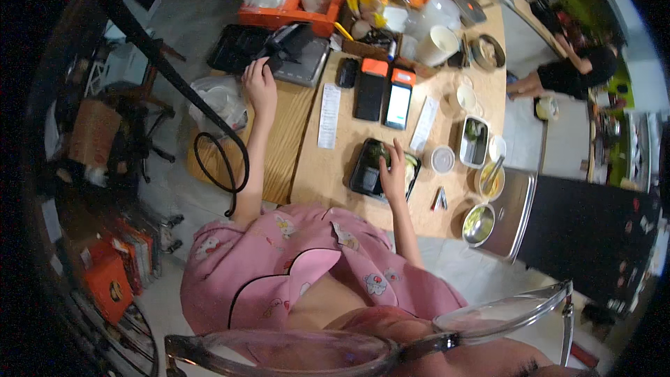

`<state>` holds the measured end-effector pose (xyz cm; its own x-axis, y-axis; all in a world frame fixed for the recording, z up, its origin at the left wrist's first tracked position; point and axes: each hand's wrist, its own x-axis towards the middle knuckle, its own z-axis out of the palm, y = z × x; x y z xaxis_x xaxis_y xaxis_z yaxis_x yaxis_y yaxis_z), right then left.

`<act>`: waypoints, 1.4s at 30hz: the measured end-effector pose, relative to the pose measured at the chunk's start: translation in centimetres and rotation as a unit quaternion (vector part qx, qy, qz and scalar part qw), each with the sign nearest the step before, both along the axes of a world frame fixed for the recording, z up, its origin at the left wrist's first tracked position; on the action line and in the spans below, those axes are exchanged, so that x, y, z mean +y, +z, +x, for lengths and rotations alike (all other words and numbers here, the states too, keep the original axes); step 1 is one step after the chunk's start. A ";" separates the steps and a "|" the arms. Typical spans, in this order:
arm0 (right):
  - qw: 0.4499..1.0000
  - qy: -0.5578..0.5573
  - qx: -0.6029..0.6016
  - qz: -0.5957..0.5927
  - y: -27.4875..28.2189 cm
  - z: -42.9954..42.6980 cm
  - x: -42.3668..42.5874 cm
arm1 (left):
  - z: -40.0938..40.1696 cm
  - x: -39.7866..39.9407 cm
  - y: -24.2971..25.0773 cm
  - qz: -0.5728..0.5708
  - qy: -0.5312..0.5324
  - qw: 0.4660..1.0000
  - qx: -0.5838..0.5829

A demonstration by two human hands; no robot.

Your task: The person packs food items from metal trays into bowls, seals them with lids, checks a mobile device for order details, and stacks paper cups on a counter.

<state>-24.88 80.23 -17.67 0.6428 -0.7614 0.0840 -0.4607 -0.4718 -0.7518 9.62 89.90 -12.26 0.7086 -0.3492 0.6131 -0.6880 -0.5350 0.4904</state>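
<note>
On the left, my left hand (260, 86) reaches to the near edge of some black plastic trays (230, 50) and a stack of clear lids (303, 63). Whether its fingertips grip a tray or only touch one cannot be made out. My right hand (393, 170) is over a black takeaway container (364, 175), fingers apart, its fingertips near the far rim. Dark green leaves and something pale green show inside the container, partly hidden by the hand. A small lidded clear tub (441, 159) stands just right of it.
Paper receipts (328, 115) flank two orange-topped handheld terminals (400, 97). A steel pan (475, 141), a bowl with tongs (490, 180) and a metal bowl (478, 225) line the right edge. An orange crate (293, 17) stands behind. Another person (576, 70) is at far right.
</note>
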 end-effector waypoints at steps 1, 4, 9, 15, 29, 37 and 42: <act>0.998 -0.001 -0.025 0.050 -0.3 -0.4 -0.3 | -2.4 0.5 1.4 -0.070 -0.070 0.993 0.057; 0.873 -0.073 -0.258 0.407 2.5 -0.6 -0.3 | -9.9 1.2 4.7 -0.168 -0.218 0.948 0.160; 0.578 -0.080 -0.449 0.677 4.1 -5.9 -0.9 | -17.2 1.9 2.4 -0.126 -0.398 0.889 0.188; 0.792 -0.244 -0.265 0.493 3.6 -13.5 1.3 | -22.0 1.6 -3.0 -0.150 -0.356 0.725 0.570; 0.957 -0.264 -0.078 -0.086 -5.3 -14.8 -23.8 | -25.8 -3.5 -4.2 -0.121 -0.316 0.740 0.582; 0.919 -0.190 0.301 -0.167 -5.4 -13.8 -28.5 | -25.1 0.6 -3.0 -0.185 -0.189 0.826 0.497; 0.867 -0.163 0.409 -0.232 -8.6 -12.9 -31.3 | -23.9 0.7 -8.6 -0.161 -0.168 0.836 0.497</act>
